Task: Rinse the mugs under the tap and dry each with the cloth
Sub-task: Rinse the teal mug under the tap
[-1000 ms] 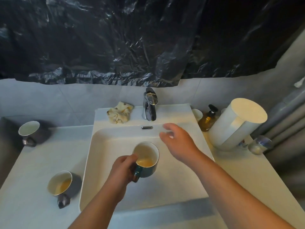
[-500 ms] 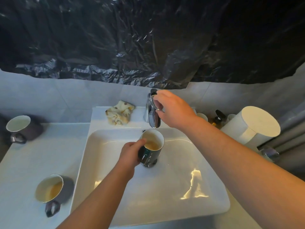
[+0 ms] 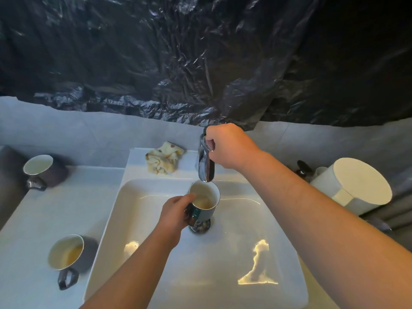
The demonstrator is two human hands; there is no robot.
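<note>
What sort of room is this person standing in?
Probably a bathroom or small washroom, though a kitchenette is possible. A white rectangular basin is set in a pale counter, a chrome tap stands at its back edge against a tiled wall, and a dark pump bottle sits to the right.

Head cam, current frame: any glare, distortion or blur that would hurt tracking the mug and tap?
Head view: two hard specular patches on the sink floor, clear of the teal mug; the chrome tap mirrors its surroundings, so its outline is weak; the black plastic sheet carries scattered highlights; wide-angle bowing toward the edges; corners dim; no obvious motion blur.
</note>
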